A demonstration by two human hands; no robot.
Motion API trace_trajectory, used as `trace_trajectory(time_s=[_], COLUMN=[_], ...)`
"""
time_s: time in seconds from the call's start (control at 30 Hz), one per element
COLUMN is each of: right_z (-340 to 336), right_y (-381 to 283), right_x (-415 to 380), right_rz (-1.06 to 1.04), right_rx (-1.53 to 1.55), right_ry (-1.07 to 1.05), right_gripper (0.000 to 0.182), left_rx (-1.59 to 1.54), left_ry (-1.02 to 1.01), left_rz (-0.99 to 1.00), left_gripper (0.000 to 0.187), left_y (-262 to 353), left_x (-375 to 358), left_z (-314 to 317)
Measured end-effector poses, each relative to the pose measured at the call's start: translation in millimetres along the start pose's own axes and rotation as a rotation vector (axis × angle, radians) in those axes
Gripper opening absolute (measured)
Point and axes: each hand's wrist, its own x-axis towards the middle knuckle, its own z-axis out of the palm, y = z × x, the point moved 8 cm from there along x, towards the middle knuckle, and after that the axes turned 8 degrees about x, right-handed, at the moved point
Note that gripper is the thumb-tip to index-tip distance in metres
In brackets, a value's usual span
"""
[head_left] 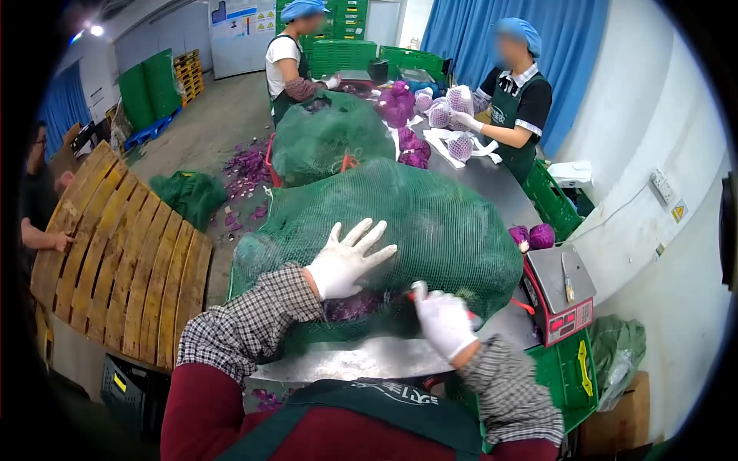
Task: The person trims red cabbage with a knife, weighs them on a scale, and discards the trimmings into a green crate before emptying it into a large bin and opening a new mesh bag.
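A large green mesh sack lies bulging on the metal table in front of me. Purple cabbage shows at a gap in its near side. My left hand, in a white glove, presses on the mesh with its fingers spread. Close to the sack's near right side, my gloved right hand is closed. Small red bits show on both sides of that fist, but what it grips is too blurred to name.
Another mesh sack stands behind. A scale with a knife on it is at right, beside purple cabbages. Two co-workers stand at the far table; a person at left holds a wooden pallet. Purple leaves litter the floor.
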Motion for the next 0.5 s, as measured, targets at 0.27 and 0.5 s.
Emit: trace_trajectory(time_s=[0.27, 0.5], right_z=[-102.7, -35.8], right_y=[154.8, 83.4], right_x=[-92.3, -38.7], right_rz=[0.247, -0.005], right_rx=[-0.181, -0.01], right_ry=[0.118, 0.039], right_gripper=[0.048, 0.047], left_rx=[0.063, -0.056], left_ry=[0.158, 0.295], left_rz=[0.028, -0.032], left_gripper=[0.086, 0.012], left_y=[22.8, 12.8], left_x=[45.0, 112.0], left_z=[-8.4, 3.2])
